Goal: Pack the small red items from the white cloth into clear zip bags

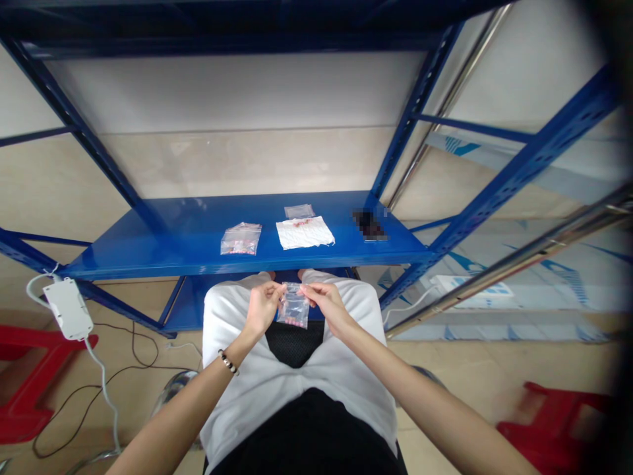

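Observation:
Between my two hands, over my lap, hangs a small clear plastic bag (293, 309) with several pink-red beads at its bottom. My left hand (265, 305) pinches the bag's upper left corner, and my right hand (324, 302) pinches its upper right corner. On the blue shelf (198, 227) in front lies a pile of clear bags (241, 239) holding pink-red pieces. To the right of the pile is a white cloth or paper (305, 233) with a few small reddish pieces on it. Flat clear bags (299, 211) lie just behind the white sheet.
A dark phone (370, 225) rests at the shelf's right side. A white power strip (68, 309) with a cable hangs at the left. Red stools (37, 382) stand on the floor at both sides. Blue posts and a metal rail (475, 270) border the right.

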A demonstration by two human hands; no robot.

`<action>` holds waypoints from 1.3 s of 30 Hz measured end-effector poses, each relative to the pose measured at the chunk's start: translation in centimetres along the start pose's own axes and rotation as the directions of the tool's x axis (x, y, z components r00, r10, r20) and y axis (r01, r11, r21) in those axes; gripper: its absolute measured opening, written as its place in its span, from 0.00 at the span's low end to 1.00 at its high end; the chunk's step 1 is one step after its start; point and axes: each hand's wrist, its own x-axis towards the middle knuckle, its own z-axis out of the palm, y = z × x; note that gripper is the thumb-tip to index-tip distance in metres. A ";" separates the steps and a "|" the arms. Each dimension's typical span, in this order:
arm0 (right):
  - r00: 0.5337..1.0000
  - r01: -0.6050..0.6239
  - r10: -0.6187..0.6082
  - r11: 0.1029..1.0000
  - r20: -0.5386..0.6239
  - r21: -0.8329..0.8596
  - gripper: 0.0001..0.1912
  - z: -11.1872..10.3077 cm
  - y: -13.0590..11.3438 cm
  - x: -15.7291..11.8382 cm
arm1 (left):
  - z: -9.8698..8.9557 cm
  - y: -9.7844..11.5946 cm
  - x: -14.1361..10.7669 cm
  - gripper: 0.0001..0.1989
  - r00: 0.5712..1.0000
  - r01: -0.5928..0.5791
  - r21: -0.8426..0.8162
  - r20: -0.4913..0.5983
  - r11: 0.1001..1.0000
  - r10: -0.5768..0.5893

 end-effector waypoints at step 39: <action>0.998 -0.005 0.006 1.000 0.066 -0.019 0.14 -0.9 -0.1 0.8 | 0.9 -1.0 -0.5 0.15 0.975 -0.038 0.067 0.220 0.997 0.022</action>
